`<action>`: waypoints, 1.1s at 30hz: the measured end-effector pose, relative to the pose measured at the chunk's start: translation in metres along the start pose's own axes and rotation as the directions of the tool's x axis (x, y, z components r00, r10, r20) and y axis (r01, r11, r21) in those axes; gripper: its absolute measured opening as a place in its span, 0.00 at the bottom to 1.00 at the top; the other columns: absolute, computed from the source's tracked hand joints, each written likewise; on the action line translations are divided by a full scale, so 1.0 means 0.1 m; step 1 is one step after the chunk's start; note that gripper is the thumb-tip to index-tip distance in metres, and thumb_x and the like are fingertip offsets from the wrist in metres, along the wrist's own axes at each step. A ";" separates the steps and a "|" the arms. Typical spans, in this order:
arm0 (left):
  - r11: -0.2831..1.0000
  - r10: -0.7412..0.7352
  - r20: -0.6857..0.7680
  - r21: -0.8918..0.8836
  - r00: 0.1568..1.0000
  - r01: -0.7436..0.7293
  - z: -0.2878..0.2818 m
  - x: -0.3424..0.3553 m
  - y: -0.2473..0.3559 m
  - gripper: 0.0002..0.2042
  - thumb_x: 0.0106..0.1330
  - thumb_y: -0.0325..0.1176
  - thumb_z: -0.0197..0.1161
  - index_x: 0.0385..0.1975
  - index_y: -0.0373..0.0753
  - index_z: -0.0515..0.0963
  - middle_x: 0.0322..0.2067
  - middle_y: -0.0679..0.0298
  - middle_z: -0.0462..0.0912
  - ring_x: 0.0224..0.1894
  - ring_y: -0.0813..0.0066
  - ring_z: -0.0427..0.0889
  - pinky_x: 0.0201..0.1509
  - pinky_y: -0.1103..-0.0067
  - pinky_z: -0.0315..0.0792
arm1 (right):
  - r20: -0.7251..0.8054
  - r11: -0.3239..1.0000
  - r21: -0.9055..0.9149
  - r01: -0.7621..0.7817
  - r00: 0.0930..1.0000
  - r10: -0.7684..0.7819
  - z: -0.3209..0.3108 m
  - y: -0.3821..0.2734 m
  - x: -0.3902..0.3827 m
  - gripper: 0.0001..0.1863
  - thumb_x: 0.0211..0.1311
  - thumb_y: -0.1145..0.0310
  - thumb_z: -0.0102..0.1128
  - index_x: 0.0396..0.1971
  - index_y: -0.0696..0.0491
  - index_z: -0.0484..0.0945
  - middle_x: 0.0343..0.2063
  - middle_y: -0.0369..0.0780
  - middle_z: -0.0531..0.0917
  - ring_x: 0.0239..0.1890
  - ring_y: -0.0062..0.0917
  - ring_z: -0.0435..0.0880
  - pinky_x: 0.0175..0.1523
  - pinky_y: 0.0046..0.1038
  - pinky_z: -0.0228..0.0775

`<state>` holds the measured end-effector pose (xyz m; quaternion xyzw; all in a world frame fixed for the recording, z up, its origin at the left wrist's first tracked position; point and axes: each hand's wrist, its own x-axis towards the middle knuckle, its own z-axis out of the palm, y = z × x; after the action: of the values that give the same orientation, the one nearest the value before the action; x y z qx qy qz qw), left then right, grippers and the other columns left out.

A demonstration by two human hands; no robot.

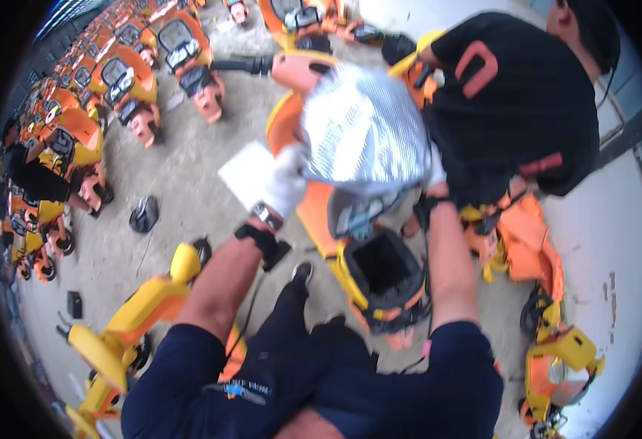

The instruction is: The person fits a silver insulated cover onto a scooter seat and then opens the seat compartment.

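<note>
A shiny silver foil sheet or bag (365, 128) is held up in front of me, over an orange and yellow scooter (321, 219). My left hand (286, 181), in a white glove, is closed on its near left edge. At its right edge my right hand (435, 170), also white-gloved, grips the foil, its fingers partly hidden behind it. Below the foil is the scooter's dark open compartment (383, 265), with a grey part (346, 208) just beyond. A white sheet (244, 175) shows beside my left hand; whether it touches the hand I cannot tell.
A person in black (515, 102) bends close by on the right, near another orange and yellow scooter (529, 234). Rows of scooters (123, 73) fill the far left, where another person (39, 172) stands. A yellow scooter (130, 307) is at near left. A black bag-like item (144, 214) lies on the floor.
</note>
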<state>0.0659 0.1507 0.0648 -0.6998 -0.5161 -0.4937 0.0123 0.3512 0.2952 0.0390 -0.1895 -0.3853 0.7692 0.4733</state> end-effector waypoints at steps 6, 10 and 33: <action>0.424 -0.512 0.199 -0.787 0.836 0.447 1.44 -0.63 -0.21 0.13 0.66 0.27 0.60 0.49 0.29 0.73 0.45 0.61 0.82 0.46 0.76 0.80 0.53 0.80 0.71 | -0.334 0.651 -0.759 0.005 0.856 -0.395 -0.81 1.20 -0.11 0.16 0.66 0.63 0.46 0.42 0.57 0.77 0.41 0.45 0.81 0.45 0.36 0.81 0.49 0.33 0.70; 0.286 -0.517 0.317 -0.811 0.795 0.510 1.19 -0.97 -0.49 0.18 0.65 0.25 0.60 0.54 0.30 0.71 0.49 0.60 0.80 0.49 0.75 0.79 0.55 0.78 0.71 | -0.385 0.594 -0.804 -0.034 0.791 -0.475 -0.83 1.64 -0.20 0.14 0.63 0.63 0.49 0.36 0.57 0.78 0.36 0.46 0.82 0.40 0.38 0.81 0.44 0.34 0.71; 0.821 -0.380 0.315 -0.319 0.870 0.474 0.58 -1.38 -0.69 0.16 0.57 0.26 0.62 0.46 0.31 0.76 0.40 0.54 0.84 0.45 0.65 0.84 0.48 0.75 0.74 | -0.100 0.186 -0.982 0.024 0.771 -0.628 0.05 1.60 -0.52 0.08 0.47 0.63 0.59 0.25 0.52 0.79 0.27 0.42 0.81 0.37 0.41 0.79 0.44 0.41 0.69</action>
<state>0.0568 0.1153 -0.0960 -0.6074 -0.5508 -0.4882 -0.2991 0.2796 0.2066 -0.0848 -0.5286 -0.6623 0.1754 0.5011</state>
